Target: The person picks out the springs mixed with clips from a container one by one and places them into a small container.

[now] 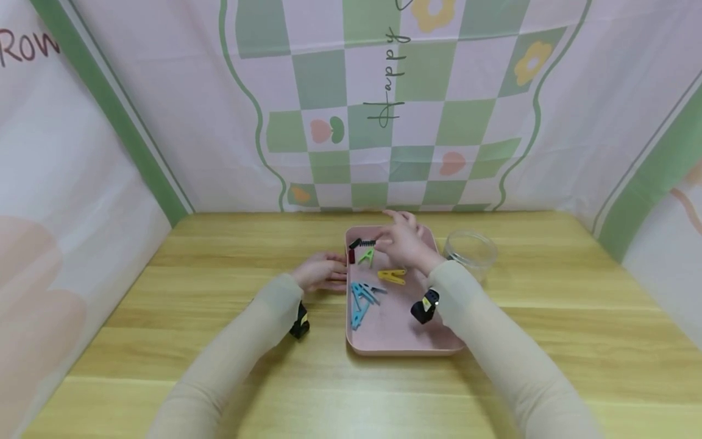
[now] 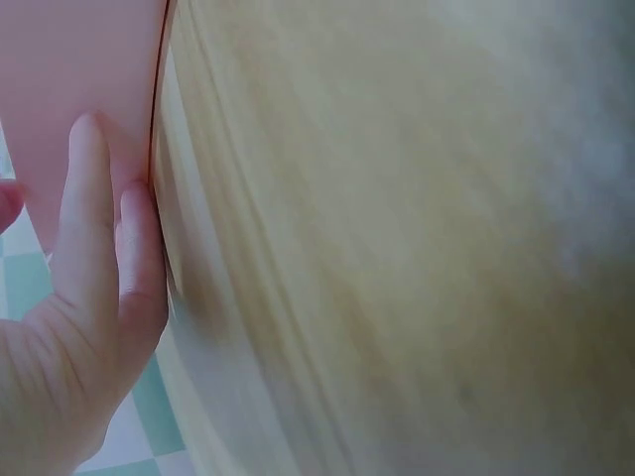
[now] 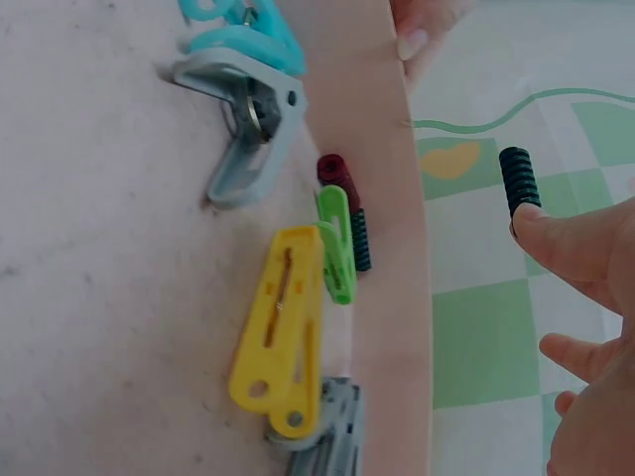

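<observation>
Wooden table point(image 1: 164, 317), checked backdrop point(image 1: 384, 91); right hand point(image 1: 404, 242) seemingly pinches a spring point(image 3: 518, 178).

Only two bits of writing to read. "Happy", in thin dark letters, turned sideways on the checked backdrop cloth point(image 1: 384, 91) behind the worktop. "Row", in dark red letters, cut off at the edge, on the left side cloth point(image 1: 33, 46). No numbers or brand names readable anywhere.

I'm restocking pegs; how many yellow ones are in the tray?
1: the yellow peg lies midway along the pink tray, beside the green peg; the right hand may hide more.
</observation>
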The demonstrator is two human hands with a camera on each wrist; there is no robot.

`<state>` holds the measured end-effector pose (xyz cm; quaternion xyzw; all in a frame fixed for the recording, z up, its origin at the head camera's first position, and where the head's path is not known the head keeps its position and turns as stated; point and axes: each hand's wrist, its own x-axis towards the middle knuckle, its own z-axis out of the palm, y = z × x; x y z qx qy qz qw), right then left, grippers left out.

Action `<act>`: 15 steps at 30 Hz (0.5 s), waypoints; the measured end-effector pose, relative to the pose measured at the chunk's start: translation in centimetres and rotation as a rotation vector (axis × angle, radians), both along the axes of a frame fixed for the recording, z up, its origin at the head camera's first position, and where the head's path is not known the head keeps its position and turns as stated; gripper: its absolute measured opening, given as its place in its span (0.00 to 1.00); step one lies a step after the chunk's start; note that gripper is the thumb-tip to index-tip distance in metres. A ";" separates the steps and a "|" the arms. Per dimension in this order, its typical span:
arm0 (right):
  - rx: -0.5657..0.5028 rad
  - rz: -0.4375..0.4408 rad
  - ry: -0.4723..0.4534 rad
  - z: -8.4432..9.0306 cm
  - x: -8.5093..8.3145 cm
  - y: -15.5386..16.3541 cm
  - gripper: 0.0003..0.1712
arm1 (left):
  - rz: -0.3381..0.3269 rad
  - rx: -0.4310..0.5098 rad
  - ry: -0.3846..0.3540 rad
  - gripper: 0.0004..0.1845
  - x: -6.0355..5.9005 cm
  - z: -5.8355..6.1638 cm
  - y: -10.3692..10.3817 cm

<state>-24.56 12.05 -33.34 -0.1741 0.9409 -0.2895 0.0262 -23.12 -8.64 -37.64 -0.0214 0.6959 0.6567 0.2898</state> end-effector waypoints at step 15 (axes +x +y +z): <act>0.016 -0.006 0.090 1.9 0.3 1.2 0.12 | 0.005 -0.017 0.007 0.25 0.1 0.2 0.1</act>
